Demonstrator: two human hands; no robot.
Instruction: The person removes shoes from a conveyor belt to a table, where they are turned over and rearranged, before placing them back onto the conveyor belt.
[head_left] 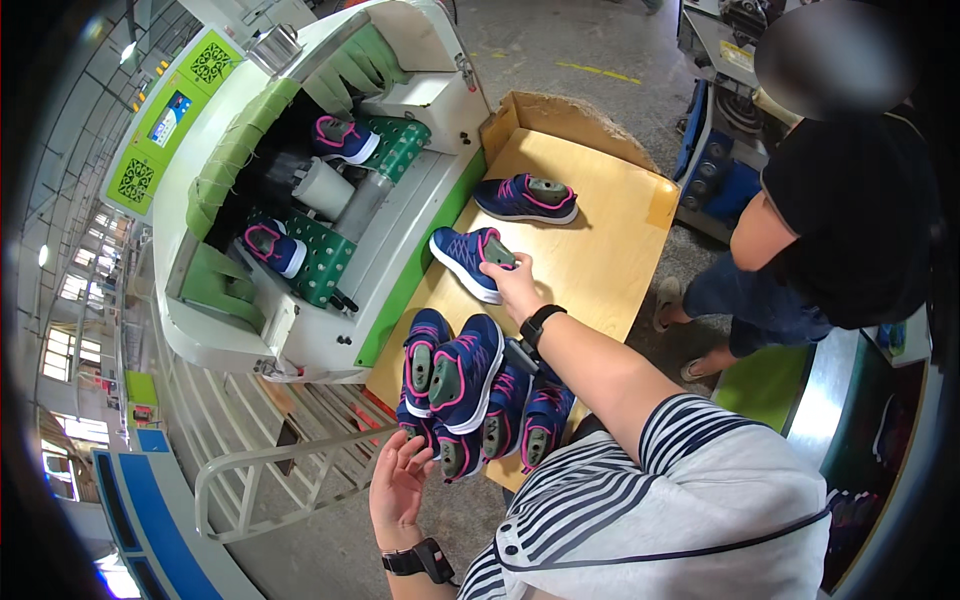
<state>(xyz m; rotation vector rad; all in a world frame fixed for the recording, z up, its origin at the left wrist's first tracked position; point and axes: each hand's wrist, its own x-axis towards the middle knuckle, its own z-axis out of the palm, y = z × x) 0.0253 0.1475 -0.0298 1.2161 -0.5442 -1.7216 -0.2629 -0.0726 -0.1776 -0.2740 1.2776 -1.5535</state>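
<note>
Your right hand (512, 285) reaches far across a wooden desk (610, 240), its fingers clamped on the heel end of a navy shoe w/ pink trim (468, 260) that lies mid-desk, a grey-green last inside it. A black wristband sits on that wrist; your striped sleeve fills the near right. Your left hand (398, 485) is near you at the desk's near-left edge, palm up, fingers apart and loosely curled, just under a cluster of shoes (478, 395), same navy and pink, piled toes-up at the near end of the desk; fingertips look to touch the lowest shoe, but can't tell for sure. That wrist also has a black band. A 2nd single shoe (527, 198) lies further off on the desk, apart from the one you hold. A cardboard wall (560, 115) edges the far side of the desk. To the left stands a white and green machine (300, 180) w/ an open bay; two more shoes sit inside it, one far (343, 139), one near (272, 246), each on a green studded mount. A green control panel is at the machine's far left. On the right, another person in a black top (850, 220) stands beside the desk, by blue equipment.
</note>
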